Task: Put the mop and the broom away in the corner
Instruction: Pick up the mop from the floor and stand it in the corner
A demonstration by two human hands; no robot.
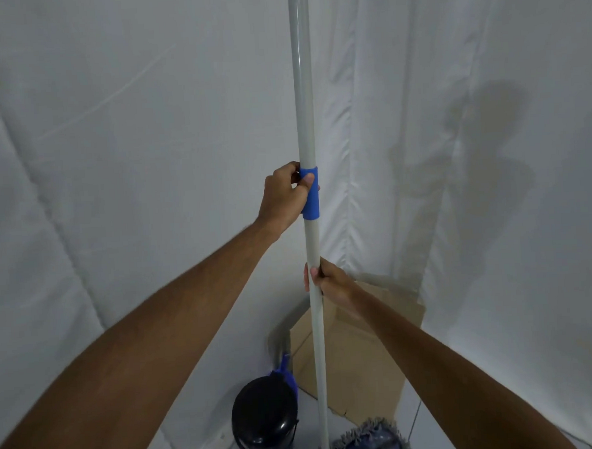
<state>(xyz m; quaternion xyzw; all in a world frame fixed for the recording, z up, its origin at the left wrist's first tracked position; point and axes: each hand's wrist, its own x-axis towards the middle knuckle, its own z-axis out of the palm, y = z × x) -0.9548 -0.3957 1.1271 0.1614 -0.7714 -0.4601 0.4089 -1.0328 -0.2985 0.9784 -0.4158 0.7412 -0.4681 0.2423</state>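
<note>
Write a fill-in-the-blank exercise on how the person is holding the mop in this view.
1. The left hand grips the mop handle's ____ collar.
2. The right hand grips the handle ____ the left hand.
3. The mop head lies on the floor to the ____ of the black bucket.
4. Flattened ____ lies in the corner.

Missing words: blue; below; right; cardboard

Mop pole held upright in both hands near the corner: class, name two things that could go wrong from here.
1. The mop head sits close to the black bucket; swinging it could knock the bucket.
2. The left hand grips the blue collar, the right hand the pole; letting go early could let it topple.
</note>
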